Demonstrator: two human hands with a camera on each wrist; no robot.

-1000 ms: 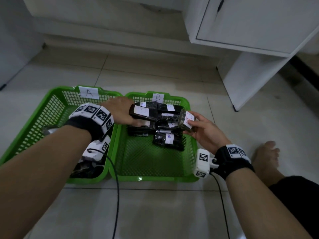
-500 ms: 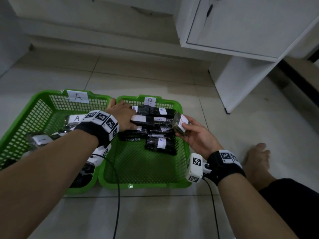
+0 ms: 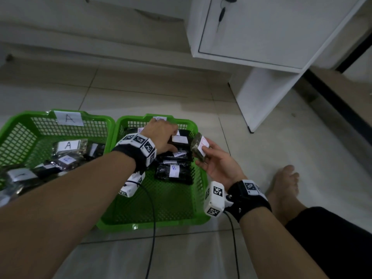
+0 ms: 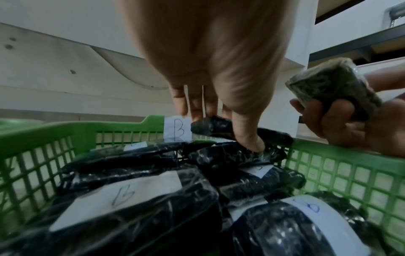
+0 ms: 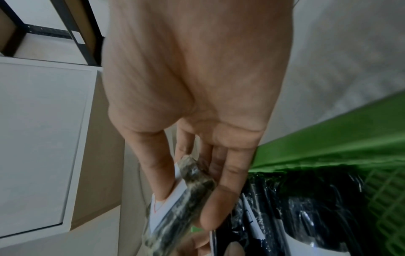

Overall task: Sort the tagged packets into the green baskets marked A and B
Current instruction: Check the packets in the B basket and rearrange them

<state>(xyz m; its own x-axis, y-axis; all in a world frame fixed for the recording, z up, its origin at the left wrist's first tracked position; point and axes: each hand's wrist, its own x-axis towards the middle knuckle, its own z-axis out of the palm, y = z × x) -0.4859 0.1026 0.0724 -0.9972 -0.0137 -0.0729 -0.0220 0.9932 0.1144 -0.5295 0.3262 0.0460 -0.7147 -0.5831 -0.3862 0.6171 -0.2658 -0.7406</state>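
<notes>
Two green baskets sit side by side on the floor: basket A [image 3: 18,141] on the left and basket B [image 3: 201,184] on the right. Each holds several dark packets with white tags, lettered A [image 3: 68,145] or B [image 3: 174,171] to match. Over the far end of basket B, my left hand [image 3: 171,137] pinches a black packet [image 3: 181,143] between fingers and thumb; the left wrist view shows this black packet [image 4: 210,126] just above the pile. By basket B's right rim, my right hand [image 3: 203,156] holds a grey-green packet [image 3: 196,147], thumb on its white tag [image 5: 175,192].
A white cabinet [image 3: 261,37] stands at the back right on the tiled floor. My bare foot [image 3: 285,188] lies right of basket B. A black cable [image 3: 153,228] runs from my left wrist across basket B's near rim.
My left hand has carried the black packet rightwards, from the rim shared with basket A to over basket B's far end. The right hand stays by the right rim with its packet.
</notes>
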